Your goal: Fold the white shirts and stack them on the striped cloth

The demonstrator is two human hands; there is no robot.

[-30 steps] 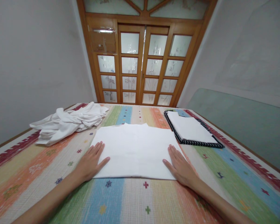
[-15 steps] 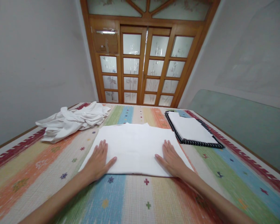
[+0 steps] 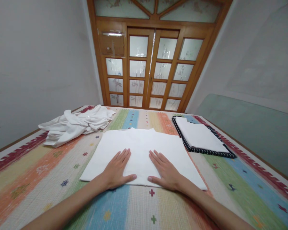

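Note:
A folded white garment (image 3: 139, 143), its exact kind not clear, lies flat in front of me with its straight edge nearest. On its left half, near that edge, my left hand (image 3: 118, 169) rests palm down with the fingers stretched and the thumb out. My right hand (image 3: 164, 171) lies the same way on the right half, thumb pointing inward. A strip of white cloth shows between the two thumbs. Neither hand grips anything.
The table is covered by a striped, patterned tablecloth (image 3: 141, 210). At the back left sits a crumpled heap of white clothing (image 3: 76, 124). To the right, a folded white piece (image 3: 201, 135) lies on a folded black-and-white striped one (image 3: 211, 153). Wooden glazed doors (image 3: 144, 67) stand beyond.
Both hands have slid inward over the white cloth from near its sides toward its middle. The view has shifted slightly. The other clothes stay where they were.

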